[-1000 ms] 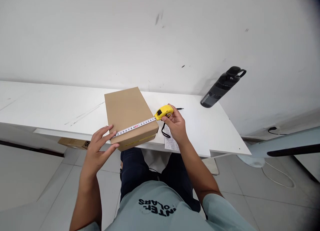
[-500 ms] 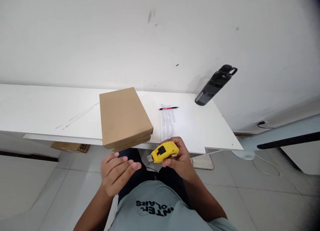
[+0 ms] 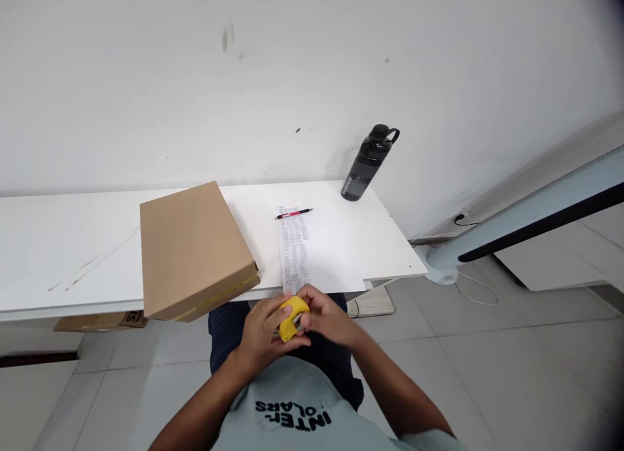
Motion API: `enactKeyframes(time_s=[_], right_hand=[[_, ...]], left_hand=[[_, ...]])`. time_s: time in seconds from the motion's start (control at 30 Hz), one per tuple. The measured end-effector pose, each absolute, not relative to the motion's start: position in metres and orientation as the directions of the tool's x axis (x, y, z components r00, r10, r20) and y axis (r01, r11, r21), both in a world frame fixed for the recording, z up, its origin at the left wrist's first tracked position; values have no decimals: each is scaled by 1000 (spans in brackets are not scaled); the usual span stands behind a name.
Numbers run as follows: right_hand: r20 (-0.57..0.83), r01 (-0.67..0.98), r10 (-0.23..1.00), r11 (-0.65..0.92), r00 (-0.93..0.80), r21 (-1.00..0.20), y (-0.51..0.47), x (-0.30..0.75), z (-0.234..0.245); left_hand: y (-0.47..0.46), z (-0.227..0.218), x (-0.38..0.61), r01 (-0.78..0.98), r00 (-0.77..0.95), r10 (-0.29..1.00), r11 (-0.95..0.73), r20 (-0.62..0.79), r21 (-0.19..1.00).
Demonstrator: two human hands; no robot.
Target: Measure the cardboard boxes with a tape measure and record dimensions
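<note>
A yellow tape measure (image 3: 298, 304) is between my two hands, over my lap by the table's front edge. My left hand (image 3: 260, 331) closes on it from the left, thumb on top and fingers beneath. From the right, my right hand (image 3: 334, 318) grips it, its fingertips partly covering the body. The front end of the tool is hidden by my fingers. Left of my hands, apart from them, a closed cardboard box (image 3: 195, 246) overhangs the table edge; a thin yellow strip runs along its front side.
On the white table (image 3: 370, 243) lies a written sheet of paper (image 3: 294, 249) with a red and black pen (image 3: 294, 213) across its top. A dark bottle (image 3: 368, 165) stands by the wall. Below the table are another cardboard box (image 3: 104, 322) and a light board (image 3: 373, 302).
My left hand has come over from beside the box and taken hold of the tape measure. The tool has turned and moved closer to me. My view has shifted right.
</note>
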State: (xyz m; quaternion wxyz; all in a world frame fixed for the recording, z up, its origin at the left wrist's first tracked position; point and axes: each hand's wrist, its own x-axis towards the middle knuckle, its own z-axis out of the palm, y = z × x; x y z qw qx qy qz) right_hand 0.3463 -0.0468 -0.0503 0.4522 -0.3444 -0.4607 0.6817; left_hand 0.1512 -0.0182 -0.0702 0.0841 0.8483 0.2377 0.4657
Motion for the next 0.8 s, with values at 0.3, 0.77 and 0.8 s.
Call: enactKeyframes(time_s=[0.3,0.77,0.8], right_hand=[[63,824,998,33,3,-565,122,403,-14],[124,710,992,114,-38,-695,130,437,-61],[130,676,991,126,-45,-726,124,438,-66]], left_hand=[[2,-83,163,397,419,741,-669,524,629],[59,-112,190,514,384,769,-638,512,573],[58,-112,191,511,390,764,-644,514,570]])
